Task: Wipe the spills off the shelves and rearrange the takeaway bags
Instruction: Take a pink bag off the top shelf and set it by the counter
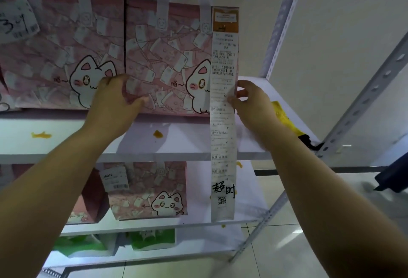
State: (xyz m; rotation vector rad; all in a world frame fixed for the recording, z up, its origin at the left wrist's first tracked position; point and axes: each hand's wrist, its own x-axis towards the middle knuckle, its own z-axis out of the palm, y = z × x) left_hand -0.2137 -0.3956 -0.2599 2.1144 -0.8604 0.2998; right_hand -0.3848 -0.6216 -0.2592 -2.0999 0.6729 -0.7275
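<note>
Two pink cat-print takeaway bags stand side by side on the upper white shelf (66,138). My left hand (114,103) grips the lower left edge of the right-hand bag (167,56). My right hand (251,103) holds that bag's lower right edge, where a long white receipt (223,123) hangs down past the shelf. The left-hand bag (66,45) touches it. Orange spills lie on the shelf: one (41,135) at the left, one (158,133) under the held bag. A yellow cloth (284,118) lies on the shelf behind my right hand.
The shelf below holds another pink cat bag (150,189) and a plain pink one (92,196); green bags (152,240) stand lower still. Perforated grey uprights (357,109) frame the right side. Pale floor tiles (287,233) lie beyond, and a dark object (393,176) sits at the right.
</note>
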